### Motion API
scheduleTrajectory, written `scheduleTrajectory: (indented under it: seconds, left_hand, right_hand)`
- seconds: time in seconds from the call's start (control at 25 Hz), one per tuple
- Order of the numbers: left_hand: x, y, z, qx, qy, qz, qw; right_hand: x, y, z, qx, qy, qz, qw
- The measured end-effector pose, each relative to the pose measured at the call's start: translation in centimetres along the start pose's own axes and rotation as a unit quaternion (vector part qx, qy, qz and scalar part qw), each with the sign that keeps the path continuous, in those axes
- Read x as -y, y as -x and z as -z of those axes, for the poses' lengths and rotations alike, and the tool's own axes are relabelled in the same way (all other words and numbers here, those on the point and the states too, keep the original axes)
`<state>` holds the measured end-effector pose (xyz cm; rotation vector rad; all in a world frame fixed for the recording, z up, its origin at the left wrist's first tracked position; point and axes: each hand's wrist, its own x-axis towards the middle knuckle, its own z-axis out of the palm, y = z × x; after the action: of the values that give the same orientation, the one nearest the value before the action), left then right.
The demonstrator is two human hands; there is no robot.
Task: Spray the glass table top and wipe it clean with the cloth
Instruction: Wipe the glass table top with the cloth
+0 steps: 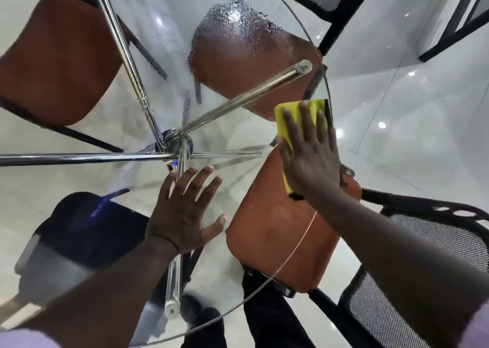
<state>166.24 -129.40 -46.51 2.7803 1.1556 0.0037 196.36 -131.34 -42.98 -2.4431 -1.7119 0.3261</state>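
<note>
Right hand (309, 160) hides cloth (287, 116), perhaps folded.

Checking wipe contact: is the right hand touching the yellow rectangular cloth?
Touching. Head view: right hand lies flat on the yellow rectangular cloth, covering most of it.

An orange-brown padded chair seat (53, 56) stands far left, another (254, 67) far centre, a third (277, 239) near right beside a black mesh backrest (436, 242), all on glossy white floor tiles (397, 104).

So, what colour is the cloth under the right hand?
The cloth is bright yellow with a dark edge; the head view shows it, under the right hand.
</note>
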Motion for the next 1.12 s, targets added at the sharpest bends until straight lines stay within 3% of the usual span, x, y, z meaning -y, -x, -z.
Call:
scheduleTrajectory:
  seconds: [0.12,0.24,0.36,0.48,0.6,0.64,0.72,0.76,0.8,0.88,0.96,1.0,1.04,1.12]
  left_hand:
    - [0.0,-0.2,-0.4,-0.007,0.005,0.000,1.000]
    - [0.1,0.0,-0.4,-0.020,0.005,-0.003,1.000]
    - [0.1,0.1,-0.2,-0.014,0.005,0.006,1.000]
    - [0.2,0.0,0.0,-0.017,0.006,0.003,1.000]
    - [0.0,-0.1,-0.4,-0.019,0.019,0.007,1.000]
    - [0.1,0.0,-0.5,-0.020,0.021,0.010,1.000]
    - [0.3,0.2,-0.5,-0.025,0.023,0.003,0.999]
    - [0.5,0.3,-0.5,-0.031,0.035,0.001,0.999]
    - [0.5,0.4,-0.2,-0.042,0.057,0.002,0.997]
    - [0.3,0.5,0.6,-0.087,0.119,0.024,0.989]
    - [2.0,1.1,1.5,-0.141,0.144,0.064,0.977]
    - [4.0,2.0,1.7,-0.148,0.118,0.078,0.979]
    - [6.5,3.2,1.7,-0.140,0.076,0.092,0.983]
    - [10.9,5.7,1.5,-0.102,0.032,0.121,0.987]
  right_hand:
    - [-0.8,-4.0,0.4,-0.015,0.019,0.046,0.999]
    - [-1.0,-14.9,0.9,-0.061,0.021,-0.020,0.998]
    - [1.6,-13.4,0.0,-0.067,0.019,-0.031,0.997]
    - [1.7,-4.9,-1.7,-0.010,0.044,0.147,0.988]
    - [-1.7,-8.3,-0.6,-0.015,0.114,0.330,0.937]
    - [-2.6,-11.4,0.0,-0.051,0.122,0.309,0.942]
    - [-1.6,-14.9,0.5,-0.097,0.069,0.079,0.990]
    - [1.5,-14.0,0.0,-0.086,0.027,-0.046,0.995]
    - [5.0,-11.7,-1.2,-0.072,0.014,-0.087,0.994]
    - [9.8,-5.3,-3.3,-0.007,0.025,0.078,0.997]
    - [7.5,-0.9,-3.9,0.037,0.058,0.279,0.958]
    - [5.2,-0.8,-3.8,0.028,0.075,0.332,0.940]
    - [3.2,-1.2,-3.5,0.013,0.087,0.322,0.943]
    - [1.3,-2.0,-2.4,-0.018,0.064,0.116,0.991]
